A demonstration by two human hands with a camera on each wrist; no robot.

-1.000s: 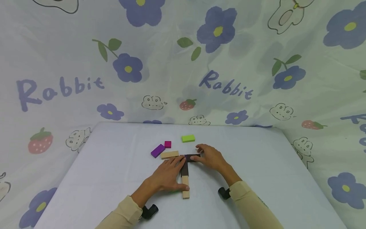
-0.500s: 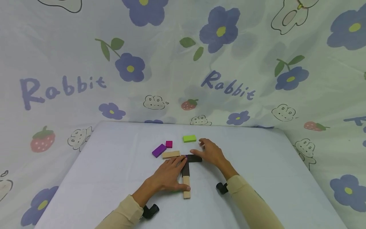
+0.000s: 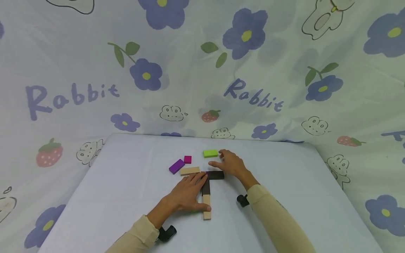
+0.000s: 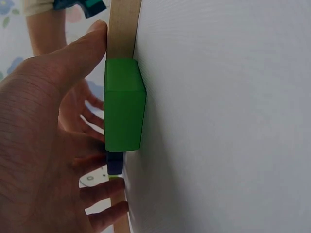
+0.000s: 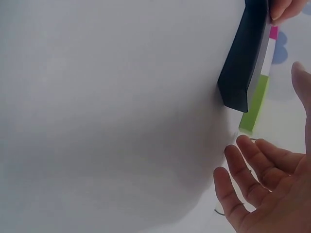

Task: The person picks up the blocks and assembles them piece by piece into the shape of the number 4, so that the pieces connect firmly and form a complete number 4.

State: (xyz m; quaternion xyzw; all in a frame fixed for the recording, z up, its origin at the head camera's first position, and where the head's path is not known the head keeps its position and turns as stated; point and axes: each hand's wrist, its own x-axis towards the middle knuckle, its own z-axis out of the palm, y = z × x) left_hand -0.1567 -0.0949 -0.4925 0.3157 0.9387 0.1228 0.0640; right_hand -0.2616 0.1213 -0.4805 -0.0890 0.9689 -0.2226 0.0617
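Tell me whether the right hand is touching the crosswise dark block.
Apart: the head view shows white tabletop between the right hand and the crosswise dark block.

The surface [image 3: 126, 196] appeared faced in smooth, matt cloth; the backdrop [image 3: 186, 77] was creased, printed cloth. The pale block [image 3: 190, 171] presented as bare, matt wood. The green block [image 4: 124, 111] and dark block [image 5: 245, 58] looked smooth, possibly painted. The left sleeve [image 3: 140, 232] was matt cloth.

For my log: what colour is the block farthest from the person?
The block is lime green, clearest in the head view.
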